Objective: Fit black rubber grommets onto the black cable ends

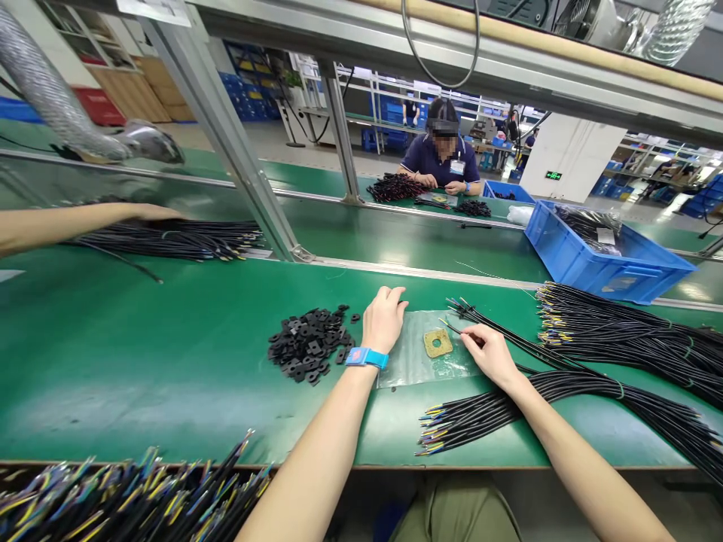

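Note:
My left hand (385, 320), with a blue wristband, rests at the left edge of a clear plastic bag (407, 354); its fingers are bent together, and whatever they hold is hidden. A yellowish square pad with a round hole (430, 344) lies on the bag. Right of the pad, my right hand (484, 352) pinches a black cable (456, 328) near its stripped end, which points up and left. Small black clips (308, 342) are heaped left of my left hand. Behind my right hand, several black cables (497, 320) carry dark pieces near their ends.
Bundled cables lie at the right (615, 324) and front right (480, 414). A blue crate (610, 260) stands behind them. More cables fill the lower left (141, 497). A metal post (231, 135) rises behind the table. Another person's arm (73, 226) reaches over cables at left; a person sits opposite.

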{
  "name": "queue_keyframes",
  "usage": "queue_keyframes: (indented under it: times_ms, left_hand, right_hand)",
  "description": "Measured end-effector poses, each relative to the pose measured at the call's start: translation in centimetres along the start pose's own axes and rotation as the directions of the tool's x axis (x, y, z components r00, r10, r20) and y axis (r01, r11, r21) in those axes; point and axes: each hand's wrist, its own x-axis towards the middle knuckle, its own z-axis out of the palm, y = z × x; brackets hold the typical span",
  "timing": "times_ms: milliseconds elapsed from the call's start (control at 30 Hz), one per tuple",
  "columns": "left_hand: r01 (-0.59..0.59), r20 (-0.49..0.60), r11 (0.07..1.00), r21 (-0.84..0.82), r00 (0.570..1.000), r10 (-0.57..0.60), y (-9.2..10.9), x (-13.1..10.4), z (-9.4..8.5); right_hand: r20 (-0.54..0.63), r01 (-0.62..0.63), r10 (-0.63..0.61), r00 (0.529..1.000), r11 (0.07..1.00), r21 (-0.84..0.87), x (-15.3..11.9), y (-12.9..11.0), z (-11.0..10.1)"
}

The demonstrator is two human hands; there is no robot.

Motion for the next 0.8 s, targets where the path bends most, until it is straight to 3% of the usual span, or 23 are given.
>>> queue_keyframes:
  times_ms: [100, 300, 400, 500, 633, 800]
  left_hand:
    - [0.030, -0.018, 0.998, -0.054, 0.999, -0.031, 0.1, 0.0, 0.2]
    - [0.057, -0.065, 0.930, -0.363, 0.994, -0.086, 0.6, 0.4, 0.4]
    - [0.176, 0.007, 0.843, -0.509, 0.980, -0.200, 0.8, 0.5, 0.4]
    - [0.299, 0.140, 0.683, -0.666, 0.950, -0.280, 0.7, 0.6, 0.7]
    - [0.349, 0.268, 0.473, -0.809, 0.935, -0.231, 0.6, 0.6, 0.9]
    - [0.353, 0.354, 0.410, -0.841, 0.932, -0.076, 1.3, 0.2, 0.4]
  right_hand:
    - [0.001, 0.031, -0.031, 1.000, 0.999, -0.038, -0.5, 0.0, 0.6]
    - [0.058, 0.097, -0.086, 0.995, 0.969, -0.229, -1.0, -0.8, 0.4]
    - [0.066, 0.129, -0.115, 0.991, 0.952, -0.276, -1.1, -1.0, 0.3]
    - [0.178, 0.214, -0.159, 0.971, 0.909, -0.357, -1.1, -1.1, 0.3]
    - [0.203, 0.212, -0.145, 0.968, 0.906, -0.366, -1.0, -1.5, 0.2]
    - [-0.006, 0.039, -0.040, 0.999, 0.995, -0.095, -0.4, -1.7, -0.2]
